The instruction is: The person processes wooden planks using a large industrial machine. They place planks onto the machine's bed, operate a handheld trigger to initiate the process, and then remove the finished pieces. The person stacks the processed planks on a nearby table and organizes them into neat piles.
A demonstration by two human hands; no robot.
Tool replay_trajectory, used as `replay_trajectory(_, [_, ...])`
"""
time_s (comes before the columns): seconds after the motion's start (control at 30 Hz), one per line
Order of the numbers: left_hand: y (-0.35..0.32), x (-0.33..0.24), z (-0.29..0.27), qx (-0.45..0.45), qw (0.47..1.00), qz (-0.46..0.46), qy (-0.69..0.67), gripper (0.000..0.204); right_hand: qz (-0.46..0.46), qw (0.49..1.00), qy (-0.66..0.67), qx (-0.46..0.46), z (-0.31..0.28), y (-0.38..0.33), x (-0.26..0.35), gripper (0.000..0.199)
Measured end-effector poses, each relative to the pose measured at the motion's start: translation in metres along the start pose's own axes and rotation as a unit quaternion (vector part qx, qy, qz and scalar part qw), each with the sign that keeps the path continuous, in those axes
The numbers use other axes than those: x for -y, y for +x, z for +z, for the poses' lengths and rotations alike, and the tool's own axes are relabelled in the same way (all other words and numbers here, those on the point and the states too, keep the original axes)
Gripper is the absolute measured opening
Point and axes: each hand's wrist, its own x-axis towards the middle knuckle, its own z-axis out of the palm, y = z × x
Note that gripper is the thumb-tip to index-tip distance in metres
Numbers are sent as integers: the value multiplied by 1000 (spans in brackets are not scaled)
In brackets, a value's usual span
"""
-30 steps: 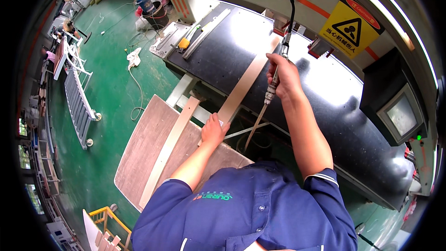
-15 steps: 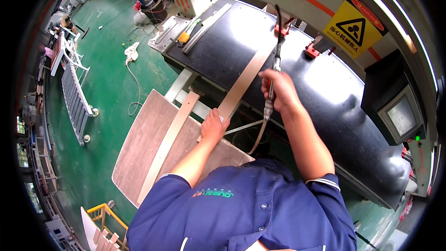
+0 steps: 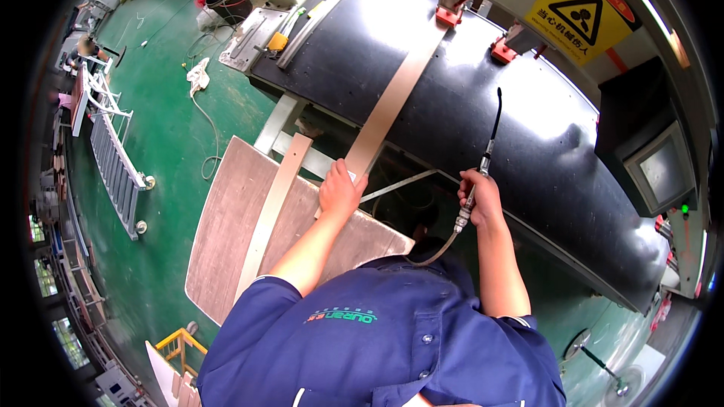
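My left hand (image 3: 341,192) is closed around the near end of a long pale wooden strip (image 3: 396,98). The strip runs away over the black machine table (image 3: 324,68), its far end at a red clamp block (image 3: 449,16). A small white piece shows beside my left thumb. In my closed right hand (image 3: 483,196) is a slim metal air blow gun (image 3: 488,152), its thin dark nozzle pointing away over the table, right of the strip. A hose (image 3: 434,258) trails from its rear toward my body. A second wooden strip (image 3: 273,207) lies on a wood-grain board (image 3: 222,222) at my left.
A second red clamp (image 3: 504,50) is under the machine beam at the back. The control screen (image 3: 661,169) stands at the right. A wheeled grey rack (image 3: 113,151) and a loose cable (image 3: 215,132) are on the green floor (image 3: 162,203) at the left.
My right hand has drawn the air blow gun back and to the right, off the strip's line. My left hand stays on the strip's near end. The view has shifted slightly.
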Motion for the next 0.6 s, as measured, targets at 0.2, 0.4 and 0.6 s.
replay_trajectory(0.2, [2,-2,-1,17,1000,-19,-8,60,-48,998,-33,-32,-15,0,-39,22])
replay_trajectory(0.4, [2,-4,-2,13,1000,-19,12,60,-114,981,-136,-82,-45,12,3,42])
replay_trajectory(0.6, [1,1,6,11,999,-24,27,65,-142,960,-198,-141,-121,19,18,46])
